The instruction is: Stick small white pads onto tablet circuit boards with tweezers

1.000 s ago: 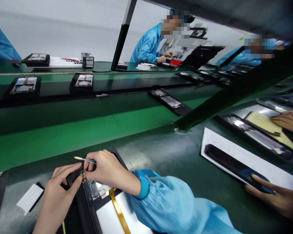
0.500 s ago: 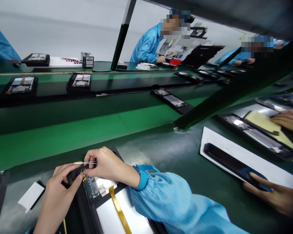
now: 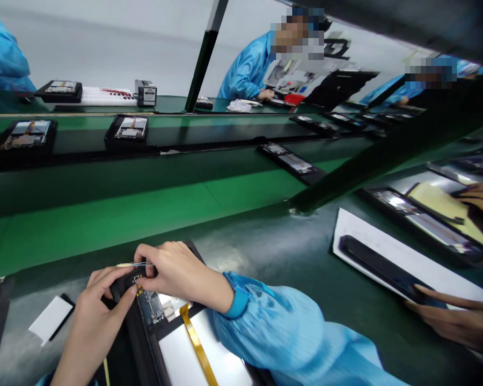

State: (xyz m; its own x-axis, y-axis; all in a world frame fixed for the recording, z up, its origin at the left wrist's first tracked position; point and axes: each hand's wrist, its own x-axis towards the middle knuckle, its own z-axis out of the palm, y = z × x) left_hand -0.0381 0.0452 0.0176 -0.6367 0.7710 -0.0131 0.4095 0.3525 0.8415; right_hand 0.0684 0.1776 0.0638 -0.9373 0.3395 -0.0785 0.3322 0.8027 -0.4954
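Gadget point(image 3: 155, 311) with its inside parts showing lies in a black tray point(image 3: 195, 253) on the green bench point(image 3: 261, 246), close to the far edge; the bottom of the view cuts it off. The left hand point(image 3: 99, 308) has its thumb and fingers bent in around a dark piece point(image 3: 121, 284) at the top left corner (it is hard to tell if that piece is part of the tray). The right hand point(image 3: 175, 271) is pinched small beside it, holding a thin stick point(image 3: 125, 265) with a pale tip. Only a tiny gap is left between the two hands. A gold strip point(image 3: 197, 343) runs down the gadget.

To the left, a white card point(image 3: 51, 317) sits apart from the left hand. To the right, a wide stretch of bench lies between the blue sleeve point(image 3: 277, 327) and a white sheet point(image 3: 418, 262), where another person's hand point(image 3: 462, 321) touches a long dark thing point(image 3: 380, 268).
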